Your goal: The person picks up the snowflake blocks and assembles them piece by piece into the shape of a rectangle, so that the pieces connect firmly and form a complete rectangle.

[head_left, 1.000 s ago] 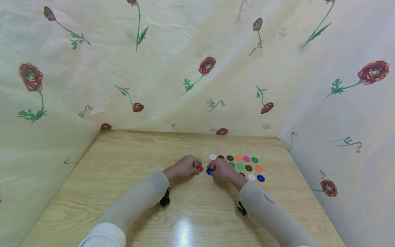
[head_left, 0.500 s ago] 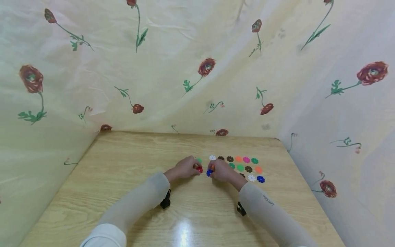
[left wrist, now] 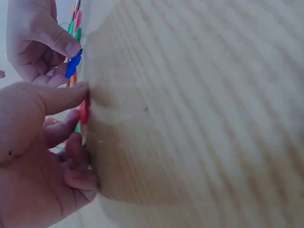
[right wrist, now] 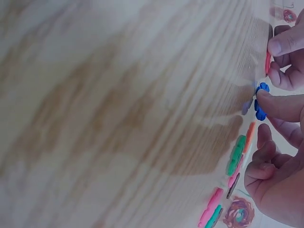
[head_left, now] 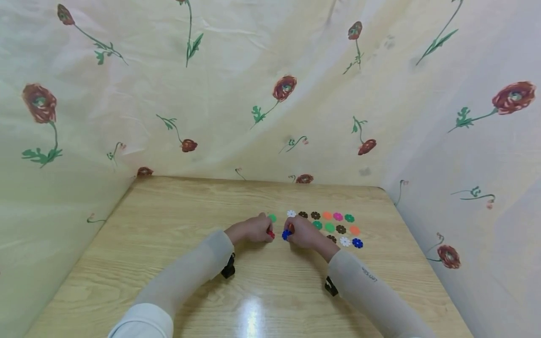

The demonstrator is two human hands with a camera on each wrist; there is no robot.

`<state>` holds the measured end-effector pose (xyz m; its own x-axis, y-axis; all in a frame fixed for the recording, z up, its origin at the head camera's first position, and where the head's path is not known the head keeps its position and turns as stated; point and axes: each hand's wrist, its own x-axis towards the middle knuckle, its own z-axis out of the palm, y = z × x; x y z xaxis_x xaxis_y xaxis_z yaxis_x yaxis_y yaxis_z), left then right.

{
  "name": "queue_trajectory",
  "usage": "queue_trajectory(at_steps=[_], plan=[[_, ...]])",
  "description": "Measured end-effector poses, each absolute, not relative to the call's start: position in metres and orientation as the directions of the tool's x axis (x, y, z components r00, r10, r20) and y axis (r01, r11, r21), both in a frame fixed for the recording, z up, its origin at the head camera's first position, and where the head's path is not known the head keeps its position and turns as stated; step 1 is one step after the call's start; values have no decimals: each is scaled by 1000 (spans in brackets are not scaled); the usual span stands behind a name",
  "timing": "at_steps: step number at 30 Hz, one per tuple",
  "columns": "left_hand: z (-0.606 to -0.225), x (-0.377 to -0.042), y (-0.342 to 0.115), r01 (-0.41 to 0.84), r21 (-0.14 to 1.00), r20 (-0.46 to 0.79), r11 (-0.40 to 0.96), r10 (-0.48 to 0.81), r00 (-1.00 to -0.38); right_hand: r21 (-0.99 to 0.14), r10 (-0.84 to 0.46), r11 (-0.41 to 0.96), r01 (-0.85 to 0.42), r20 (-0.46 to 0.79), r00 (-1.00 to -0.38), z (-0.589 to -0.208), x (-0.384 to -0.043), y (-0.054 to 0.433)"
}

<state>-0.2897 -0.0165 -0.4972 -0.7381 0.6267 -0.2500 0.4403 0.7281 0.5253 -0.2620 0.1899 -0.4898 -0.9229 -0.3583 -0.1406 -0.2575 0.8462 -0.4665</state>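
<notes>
My left hand (head_left: 257, 229) pinches a red flower-shaped disc (head_left: 272, 234) between thumb and fingers, low over the table. The left wrist view shows that red disc (left wrist: 84, 110) edge-on beside the thumb. Just to its right, my right hand (head_left: 302, 232) pinches a blue flower-shaped disc (head_left: 285, 235). Seen in the right wrist view, the blue disc (right wrist: 260, 102) is tilted up, partly covered by the thumb. A small gap separates the two discs. Behind the left fingers lies a light green disc (head_left: 272, 218), and a white one (head_left: 291, 213) lies beyond the right hand.
Rows of flower-shaped discs lie flat to the right, among them a pink one (head_left: 338, 216), a brown one (head_left: 341, 229), an orange one (head_left: 355, 230) and a blue one (head_left: 357, 243). The wooden table (head_left: 190, 202) ends at a flower-patterned cloth (head_left: 220, 94).
My left fingers have drawn the red disc slightly left and cover more of it. The right hand stays nearly in place, with the blue disc a little more tilted.
</notes>
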Motion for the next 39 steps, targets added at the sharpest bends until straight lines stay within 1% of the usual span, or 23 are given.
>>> queue_trajectory(at_steps=[6, 11, 14, 19, 23, 27, 30, 34, 37, 39], plan=[[-492, -288, -16, 427, 509, -309, 748, 621, -720, -479, -361, 838, -261, -128, -924, -490, -260, 191], [-491, -286, -16, 429, 530, -296, 732, 633, -715, -487, -366, 831, -269, -115, -923, -489, -260, 191], [-492, -285, -16, 425, 572, -272, 702, 651, -709, -498, -371, 821, -281, -91, -924, -492, -260, 192], [-500, -283, -17, 369, 640, -224, 673, 623, -749, -531, -376, 799, -280, -79, -923, -496, -258, 192], [-506, -282, -20, 270, 742, -189, 614, 577, -795, -554, -385, 782, -284, -72, -920, -497, -257, 190], [-508, -278, -24, 144, 857, -171, 494, 537, -826, -568, -391, 766, -301, -40, -919, -496, -256, 190], [-509, -275, -25, 60, 915, -163, 398, 503, -849, -583, -391, 750, -313, -9, -920, -496, -254, 190], [-509, -268, -24, -80, 958, -204, 274, 458, -865, -614, -403, 712, -342, 42, -914, -497, -250, 191], [-505, -261, -22, -187, 964, -252, 189, 425, -869, -651, -410, 670, -357, 76, -909, -495, -245, 190], [-501, -256, -21, -232, 964, -267, 133, 410, -872, -674, -401, 648, -356, 95, -911, -492, -240, 190]])
